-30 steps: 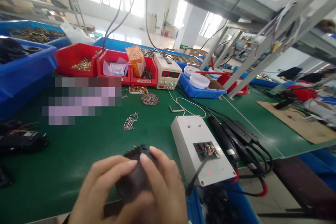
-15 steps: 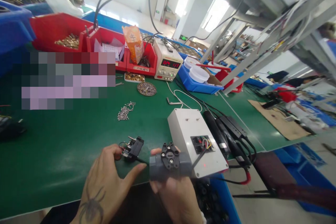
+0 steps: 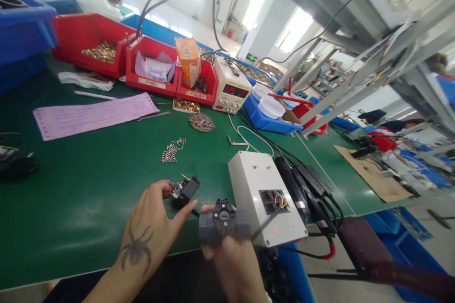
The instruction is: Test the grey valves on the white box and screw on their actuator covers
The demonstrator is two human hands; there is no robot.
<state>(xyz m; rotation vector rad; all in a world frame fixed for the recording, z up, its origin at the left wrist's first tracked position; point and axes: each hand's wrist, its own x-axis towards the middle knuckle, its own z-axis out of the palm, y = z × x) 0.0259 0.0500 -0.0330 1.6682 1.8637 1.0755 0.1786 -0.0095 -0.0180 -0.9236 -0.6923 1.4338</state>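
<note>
My left hand (image 3: 152, 220) is closed around a small black electric unit (image 3: 185, 191) with metal posts and thin wires, its fingers on the left side and the thumb along the lower edge. A dark cable runs from it toward the right. In my right hand (image 3: 232, 258) is a grey plastic valve body (image 3: 224, 222), gripped from below and behind. It lies sideways, and a black flange with several screws faces up. The two pieces are close together but apart. Right of the valve stands a white control box (image 3: 265, 194) with two toggle switches and wired terminals.
Loose screws (image 3: 173, 150) lie beyond my left hand, near a round dish of small parts (image 3: 202, 122). A pink written sheet (image 3: 95, 116) lies left. Red bins (image 3: 88, 45) and a power supply (image 3: 231, 86) line the back. Black cylinders (image 3: 293, 184) flank the box.
The camera view has shifted slightly. The black unit has risen a little and tilted in my left hand. The valve has moved slightly left in my right hand.
</note>
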